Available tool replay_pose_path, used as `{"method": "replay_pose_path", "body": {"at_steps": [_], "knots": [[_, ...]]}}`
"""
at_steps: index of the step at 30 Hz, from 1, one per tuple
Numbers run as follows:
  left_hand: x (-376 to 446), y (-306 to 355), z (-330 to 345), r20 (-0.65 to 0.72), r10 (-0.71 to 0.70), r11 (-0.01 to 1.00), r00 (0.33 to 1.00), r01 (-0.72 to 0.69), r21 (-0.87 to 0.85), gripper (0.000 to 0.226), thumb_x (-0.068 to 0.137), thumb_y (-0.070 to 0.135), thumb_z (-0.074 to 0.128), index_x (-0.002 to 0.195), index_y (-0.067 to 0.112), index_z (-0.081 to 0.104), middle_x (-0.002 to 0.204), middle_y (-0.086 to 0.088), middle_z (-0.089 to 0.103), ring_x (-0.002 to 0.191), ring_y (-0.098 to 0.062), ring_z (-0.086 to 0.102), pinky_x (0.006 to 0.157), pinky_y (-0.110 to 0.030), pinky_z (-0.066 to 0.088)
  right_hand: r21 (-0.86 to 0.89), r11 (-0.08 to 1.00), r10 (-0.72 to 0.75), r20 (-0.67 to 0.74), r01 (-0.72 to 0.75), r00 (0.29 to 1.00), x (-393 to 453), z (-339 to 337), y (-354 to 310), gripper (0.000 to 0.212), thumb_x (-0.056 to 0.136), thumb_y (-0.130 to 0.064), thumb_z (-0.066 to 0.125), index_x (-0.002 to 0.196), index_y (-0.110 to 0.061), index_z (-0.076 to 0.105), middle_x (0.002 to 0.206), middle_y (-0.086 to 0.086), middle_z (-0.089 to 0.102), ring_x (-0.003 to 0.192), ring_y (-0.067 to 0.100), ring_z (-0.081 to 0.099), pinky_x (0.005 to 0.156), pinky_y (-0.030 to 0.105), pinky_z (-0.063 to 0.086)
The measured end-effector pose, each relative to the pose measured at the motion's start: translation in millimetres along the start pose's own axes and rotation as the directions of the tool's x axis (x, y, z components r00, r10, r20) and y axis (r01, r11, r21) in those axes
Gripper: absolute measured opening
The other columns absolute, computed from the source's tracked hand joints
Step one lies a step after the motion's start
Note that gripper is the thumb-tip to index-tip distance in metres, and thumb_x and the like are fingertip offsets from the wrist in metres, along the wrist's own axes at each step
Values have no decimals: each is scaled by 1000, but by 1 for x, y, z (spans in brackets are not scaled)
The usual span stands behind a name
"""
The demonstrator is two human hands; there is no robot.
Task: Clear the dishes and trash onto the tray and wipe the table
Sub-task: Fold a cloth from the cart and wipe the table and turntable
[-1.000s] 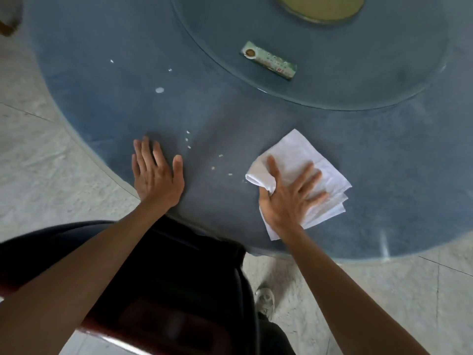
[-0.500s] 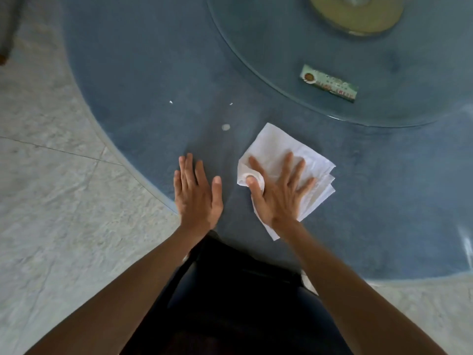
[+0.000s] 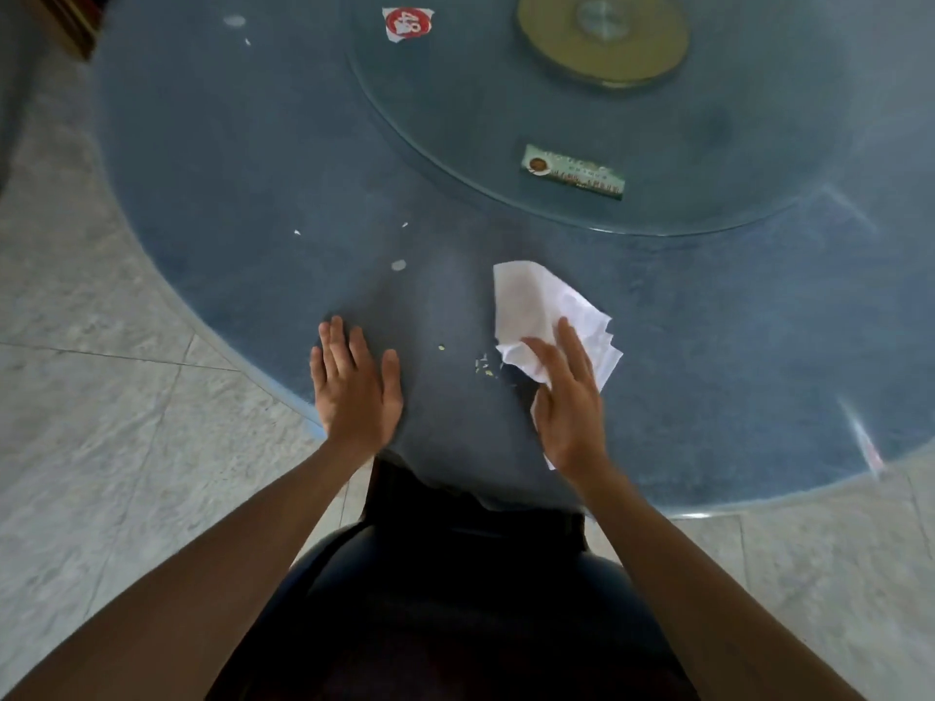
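Round blue worktop seen from above, with a glass turntable set on its far middle. The turntable carries a gold-coloured hub and a green rectangular packet lying flat near its near rim, long axis running left to right and slightly toward the viewer. A red-and-white sticker lies at the turntable's far left edge. No tray or dish is in view. The white paper napkin, crumpled and partly folded, lies on the worktop near its near edge, long axis running from far left to near right. The right hand rests on the napkin's near part, fingers straight and close together, pressing rather than gripping. The left hand lies flat on the worktop at its near edge, fingers extended, holding nothing. Small pale crumbs lie between the two hands, just beside the napkin; further specks lie farther out.
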State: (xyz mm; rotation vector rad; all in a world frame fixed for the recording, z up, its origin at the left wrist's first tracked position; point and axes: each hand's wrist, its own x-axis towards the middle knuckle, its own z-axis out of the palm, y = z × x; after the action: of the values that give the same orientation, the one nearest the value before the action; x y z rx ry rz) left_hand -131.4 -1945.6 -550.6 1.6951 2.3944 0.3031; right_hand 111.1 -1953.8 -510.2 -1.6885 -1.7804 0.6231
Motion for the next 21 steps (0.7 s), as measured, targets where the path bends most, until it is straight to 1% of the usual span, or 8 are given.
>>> {"method": "replay_pose_path", "body": {"at_steps": [2, 5, 7, 9, 11, 13, 16, 21], "knots": [[0, 2, -4, 27, -13, 1000, 1000, 14, -18, 65, 105, 44, 22, 153, -1, 27, 165, -20, 14, 155, -32, 5, 126, -45, 2, -18, 998, 51, -133, -54, 990, -14, -30, 10, 71, 76, 25, 50, 134, -13, 65, 163, 17, 37, 150, 36, 36, 111, 42, 42], [1, 6, -12, 50, -13, 998, 999, 16, -68, 62, 105, 43, 27, 148, -2, 31, 164, -22, 16, 154, -35, 5, 125, -48, 5, -137, 989, 17, -289, -59, 957, -27, -69, 33, 60, 85, 12, 55, 136, -18, 62, 162, 21, 37, 151, 43, 31, 113, 63, 39], [5, 3, -17, 48, 29, 997, 998, -26, -70, 59, 105, 42, 29, 143, -3, 36, 162, -23, 19, 153, -36, 6, 124, -51, 7, -243, 963, 52, -251, -115, 966, -27, -76, 42, 45, 99, -24, 53, 142, -37, 55, 168, 18, 24, 156, 43, 17, 115, 73, 28], [15, -5, -21, 28, 115, 993, 993, -114, -36, 61, 104, 44, 24, 142, -2, 39, 161, -23, 20, 153, -37, 7, 124, -52, 9, -355, 909, 185, -128, -219, 974, -22, -65, 45, 44, 101, -60, 45, 144, -56, 46, 172, 15, 6, 158, 42, 1, 114, 76, 14], [31, -17, -25, 18, 188, 982, 982, -187, -7, 69, 102, 49, 17, 146, -1, 37, 162, -21, 18, 153, -35, 7, 123, -51, 10, -454, 841, 332, 6, -293, 943, -17, -42, 50, 50, 96, -76, 36, 145, -67, 35, 173, 11, -8, 157, 43, -11, 115, 79, 4], [52, -31, -28, 12, 211, 977, 977, -211, 6, 73, 101, 52, 12, 152, 3, 32, 165, -18, 15, 154, -32, 4, 123, -50, 8, -495, 806, 394, 39, -324, 918, -16, -20, 56, 51, 95, -79, 22, 146, -72, 24, 173, 7, -13, 155, 43, -19, 114, 79, -6], [92, -58, -33, 26, 166, 986, 986, -165, -11, 76, 100, 53, 9, 156, 4, 22, 167, -17, 8, 155, -30, -1, 125, -49, 6, -469, 789, 431, -39, -397, 902, -14, 10, 40, 48, 98, -75, 9, 146, -75, 13, 173, 4, -16, 155, 41, -22, 112, 80, -11], [191, -109, -45, -50, 173, 985, 984, -174, -19, 76, 101, 52, 11, 155, 0, 21, 166, -21, 10, 154, -35, 3, 124, -51, 7, -441, 770, 471, -95, -462, 877, 29, 103, -54, 45, 101, -70, 9, 145, -77, 4, 172, 7, -20, 153, 39, -29, 112, 76, -18]]}}
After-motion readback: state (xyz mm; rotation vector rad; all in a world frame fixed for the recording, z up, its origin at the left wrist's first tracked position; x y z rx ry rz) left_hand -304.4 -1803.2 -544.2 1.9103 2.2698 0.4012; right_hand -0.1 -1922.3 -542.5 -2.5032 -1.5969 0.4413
